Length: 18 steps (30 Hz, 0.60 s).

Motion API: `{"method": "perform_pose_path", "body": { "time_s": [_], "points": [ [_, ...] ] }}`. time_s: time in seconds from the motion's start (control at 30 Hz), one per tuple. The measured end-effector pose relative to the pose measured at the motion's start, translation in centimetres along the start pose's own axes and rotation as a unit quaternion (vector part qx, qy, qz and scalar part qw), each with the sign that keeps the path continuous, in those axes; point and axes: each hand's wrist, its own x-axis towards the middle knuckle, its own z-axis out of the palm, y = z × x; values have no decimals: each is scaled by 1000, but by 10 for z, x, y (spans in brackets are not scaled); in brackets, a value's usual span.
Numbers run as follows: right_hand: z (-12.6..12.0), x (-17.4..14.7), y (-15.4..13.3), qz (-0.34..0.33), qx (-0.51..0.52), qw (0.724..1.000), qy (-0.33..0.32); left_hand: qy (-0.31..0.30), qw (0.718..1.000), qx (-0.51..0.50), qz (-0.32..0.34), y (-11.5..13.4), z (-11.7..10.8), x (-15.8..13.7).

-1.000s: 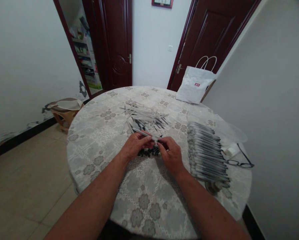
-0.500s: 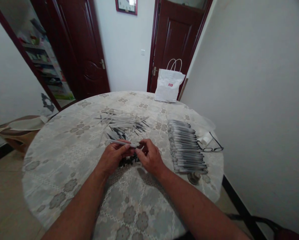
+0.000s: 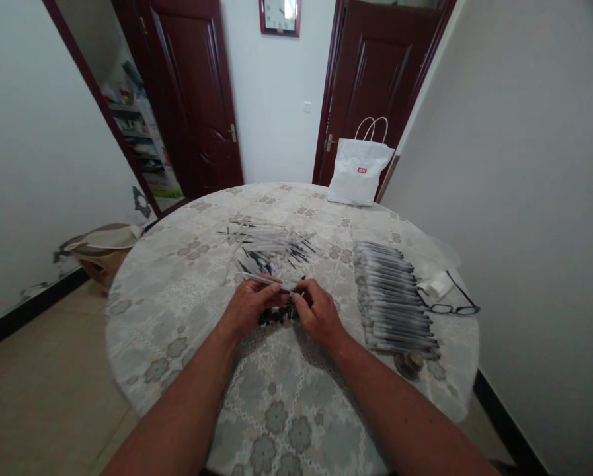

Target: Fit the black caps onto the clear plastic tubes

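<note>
My left hand (image 3: 253, 307) is closed round a slim white pen barrel (image 3: 262, 279), which slants down slightly to the right across the fingers. At the barrel's right end, the curled fingertips of my right hand (image 3: 318, 311) pinch it; any small part between them is hidden. Small black pen parts (image 3: 275, 317) lie in a heap just under both hands. Behind the hands is a loose pile of white tubes and dark thin pieces (image 3: 271, 241). To the right, many pens (image 3: 395, 297) lie side by side in a stacked row.
A patterned cloth covers the round table (image 3: 162, 297). Eyeglasses (image 3: 442, 309) and a white roll (image 3: 437, 285) lie beyond the pen row, with a small round dark object (image 3: 409, 364) at its near end. A white paper bag (image 3: 358, 172) stands at the back edge.
The view has turned a little left, so everything sits farther right. Both hands remain together at the pen barrel, and the fingertips have come closer at its right end.
</note>
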Motion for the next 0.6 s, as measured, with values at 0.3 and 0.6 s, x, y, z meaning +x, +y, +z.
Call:
{"method": "perform_pose_path", "body": {
  "time_s": [0.3,0.6],
  "points": [
    [-1,-2,2,18,13,1000,-20,-13,1000,17,0,-3,0,-1],
    [2,-2,4,31,-3,999,-22,-17,1000,23,-8,-3,1,-2]
  ]
}}
